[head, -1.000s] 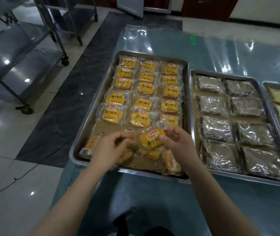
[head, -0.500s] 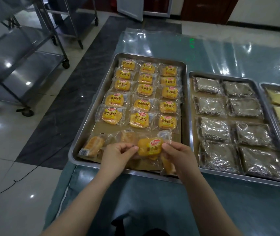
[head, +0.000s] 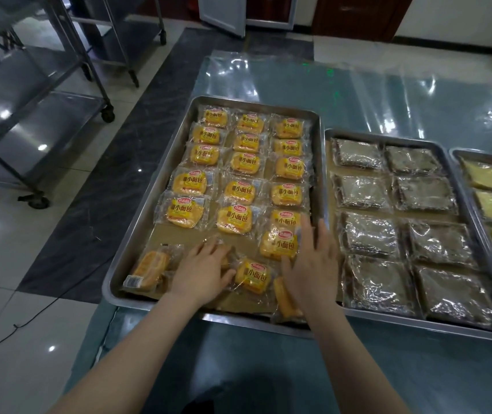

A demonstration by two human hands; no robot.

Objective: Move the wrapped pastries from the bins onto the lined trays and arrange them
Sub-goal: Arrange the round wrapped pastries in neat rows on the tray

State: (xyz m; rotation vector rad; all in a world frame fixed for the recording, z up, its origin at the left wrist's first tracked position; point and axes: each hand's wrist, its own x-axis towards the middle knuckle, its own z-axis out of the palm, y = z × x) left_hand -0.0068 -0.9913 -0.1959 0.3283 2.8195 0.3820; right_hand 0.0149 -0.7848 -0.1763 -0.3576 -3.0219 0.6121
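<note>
On the tabletop (head: pixel 388 91) the left steel tray (head: pixel 149 222) carries yellow wrapped buns in three straight columns, labels up, so the brown paper lining is filled without gaps. The right hand (head: pixel 310 264) lies flat with its grip wide, holding nothing, its palm against the newest bun (head: pixel 279 245) at the near end of the right column, probably to push it in line. The left hand (head: pixel 201 268) rests spread over loose buns near the front rim; whether its grip closes on one I cannot tell. Another labelled bun (head: pixel 252 276) lies crooked between the hands, not yet arranged.
</note>
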